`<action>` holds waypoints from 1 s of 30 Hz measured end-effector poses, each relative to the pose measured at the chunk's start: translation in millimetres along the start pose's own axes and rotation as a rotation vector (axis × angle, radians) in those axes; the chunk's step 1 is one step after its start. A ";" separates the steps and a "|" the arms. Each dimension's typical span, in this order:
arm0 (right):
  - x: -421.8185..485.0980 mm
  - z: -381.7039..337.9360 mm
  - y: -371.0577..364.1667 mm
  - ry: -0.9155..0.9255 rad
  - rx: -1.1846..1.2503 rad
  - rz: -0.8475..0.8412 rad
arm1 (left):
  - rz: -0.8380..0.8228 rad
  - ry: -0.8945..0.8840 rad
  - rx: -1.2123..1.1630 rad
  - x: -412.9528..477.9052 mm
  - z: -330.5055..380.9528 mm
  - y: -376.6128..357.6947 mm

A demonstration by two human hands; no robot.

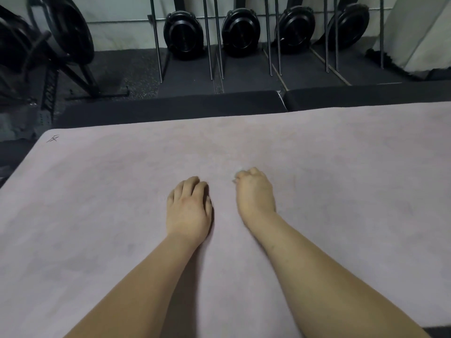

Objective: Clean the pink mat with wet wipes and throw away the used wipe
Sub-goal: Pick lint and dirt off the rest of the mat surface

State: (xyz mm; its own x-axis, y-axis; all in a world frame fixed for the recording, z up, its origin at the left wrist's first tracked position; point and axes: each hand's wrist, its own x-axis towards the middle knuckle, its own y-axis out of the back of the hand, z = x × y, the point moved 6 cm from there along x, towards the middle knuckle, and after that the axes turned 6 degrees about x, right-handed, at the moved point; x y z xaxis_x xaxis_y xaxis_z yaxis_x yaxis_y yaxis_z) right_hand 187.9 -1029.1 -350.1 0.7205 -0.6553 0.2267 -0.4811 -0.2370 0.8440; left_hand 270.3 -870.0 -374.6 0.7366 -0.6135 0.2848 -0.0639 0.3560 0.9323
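The pink mat [97, 203] fills most of the view, with a small logo at its far left corner. My left hand [189, 208] rests on the mat near the middle, fingers bent and pressing down, holding nothing I can see. Just to its right, my right hand [255, 191] is curled into a fist on the mat. A small bit of white wet wipe [238, 172] peeks out at its fingertips; the rest of the wipe is hidden inside the fist.
Black floor pads [170, 103] lie along the mat's far edge. Beyond them several upright rowing machines [240, 32] stand against the wall. Another black machine [61, 37] stands at the far left on the dark speckled floor.
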 end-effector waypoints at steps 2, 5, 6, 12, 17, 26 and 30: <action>-19.3 -29.6 -14.7 0.104 0.038 -0.040 | 0.009 0.006 0.003 -9.4 -3.3 0.9; -34.4 -44.5 -22.1 0.248 0.025 -0.058 | 0.008 0.029 -0.011 -16.1 -8.4 3.8; -32.4 -38.7 -17.5 0.264 0.005 -0.043 | -0.006 0.032 -0.019 -17.4 -10.1 3.9; -5.7 46.7 36.9 0.041 -0.168 0.044 | -0.110 -0.018 -0.050 -22.5 -20.0 -5.8; -3.9 84.4 49.7 -0.090 -0.153 0.089 | -0.105 0.006 -0.067 -24.4 -20.2 -5.9; -32.3 51.6 30.8 -0.145 -0.078 0.127 | -0.106 0.011 -0.075 -25.3 -20.7 -2.2; -47.7 -3.6 11.8 -0.004 0.074 0.092 | -0.103 0.015 -0.082 -25.3 -20.6 -2.4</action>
State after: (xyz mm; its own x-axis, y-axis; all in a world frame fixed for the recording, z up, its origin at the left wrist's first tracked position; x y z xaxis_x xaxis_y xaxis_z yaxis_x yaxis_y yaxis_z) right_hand 149.6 -998.0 -349.2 0.6700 -0.6793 0.2994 -0.5805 -0.2281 0.7817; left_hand 265.7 -840.8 -388.7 0.7464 -0.6395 0.1840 0.0679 0.3484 0.9349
